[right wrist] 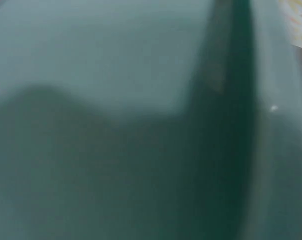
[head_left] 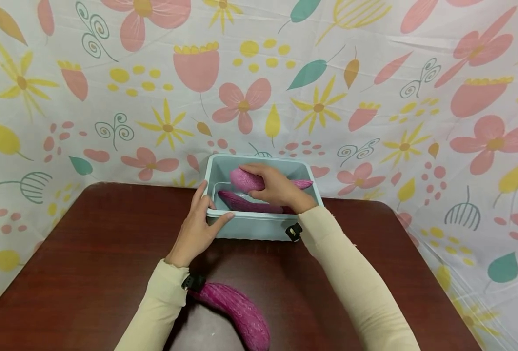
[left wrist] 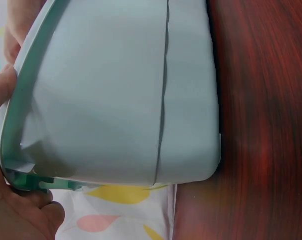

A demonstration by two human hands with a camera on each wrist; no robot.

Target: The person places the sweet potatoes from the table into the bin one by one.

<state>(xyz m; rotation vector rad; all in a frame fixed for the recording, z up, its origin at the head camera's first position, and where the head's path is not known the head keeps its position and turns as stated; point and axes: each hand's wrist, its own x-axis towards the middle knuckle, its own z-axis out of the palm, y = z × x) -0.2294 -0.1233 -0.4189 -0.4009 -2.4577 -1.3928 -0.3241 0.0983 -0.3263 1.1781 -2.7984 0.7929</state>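
A pale blue plastic bin (head_left: 250, 227) stands toward the back of the table. My left hand (head_left: 196, 228) grips its rim at the front left corner, thumb along the front and fingers at the left side; the left wrist view shows the bin wall (left wrist: 101, 95) close up. Inside the bin, my right hand (head_left: 277, 187) holds a light pink-purple eggplant (head_left: 243, 180) from above. A darker purple eggplant (head_left: 248, 204) lies in front of it in the bin, partly hidden by the front wall. The right wrist view holds only blurred bin rim (right wrist: 278, 150) and wall.
On the dark wooden table (head_left: 88, 273), a curved magenta eggplant (head_left: 239, 309) lies near the front, its upper end by the left wrist's black strap (head_left: 193, 282). A flower-printed cloth (head_left: 241, 58) hangs behind the table and along its sides.
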